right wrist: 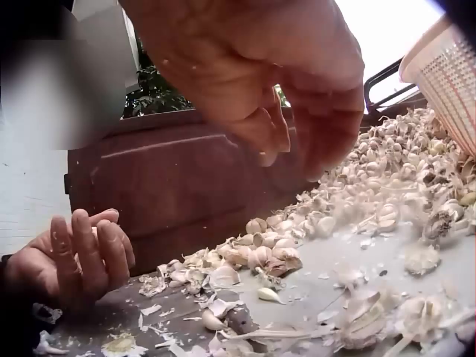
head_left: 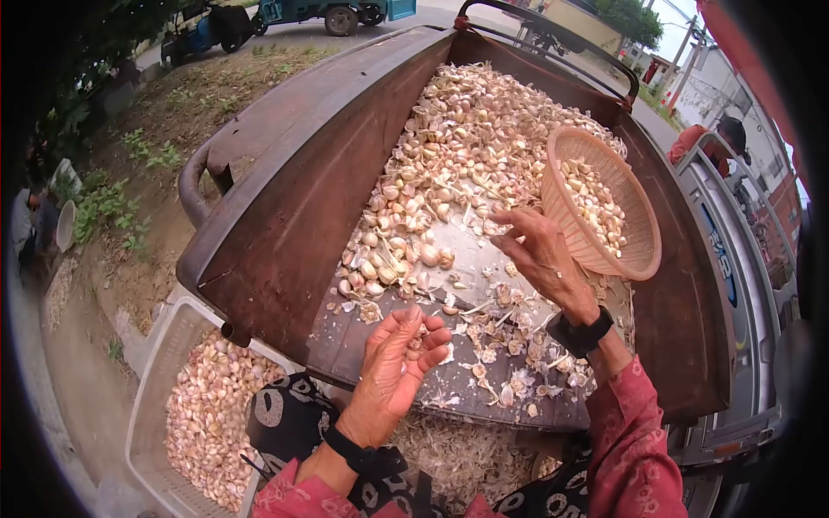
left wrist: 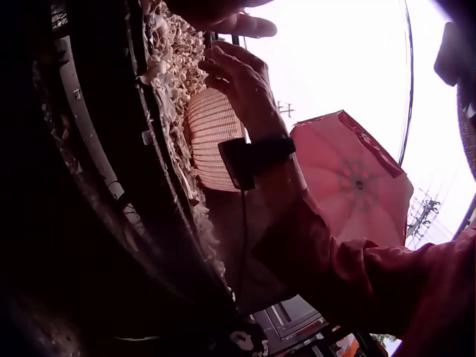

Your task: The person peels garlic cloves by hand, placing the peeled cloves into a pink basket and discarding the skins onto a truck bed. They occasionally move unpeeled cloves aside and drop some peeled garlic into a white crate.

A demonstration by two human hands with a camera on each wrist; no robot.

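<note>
In the head view my left hand (head_left: 393, 363) is palm up near the front edge of the metal bed, its fingers curled around garlic cloves (head_left: 417, 345), mostly hidden by the fingers. The right wrist view shows that same hand's curled fingers from the side. My right hand (head_left: 544, 255) hovers over the bed beside the peach mesh basket (head_left: 643, 259), fingers loosely bent and thumb apart from them in the head view. Behind it spreads a large heap of garlic (head_left: 475, 129). Loose cloves (right wrist: 271, 296) and dry skins (head_left: 509, 345) lie below both hands.
Peeled-looking cloves (head_left: 591, 203) fill part of the tilted basket. A white crate (head_left: 142, 414) of pinkish cloves stands at lower left. High rusty walls (head_left: 285, 198) enclose the bed. Beneath its front edge lie heaped skins (head_left: 466, 457). A red umbrella (left wrist: 349, 178) spreads overhead.
</note>
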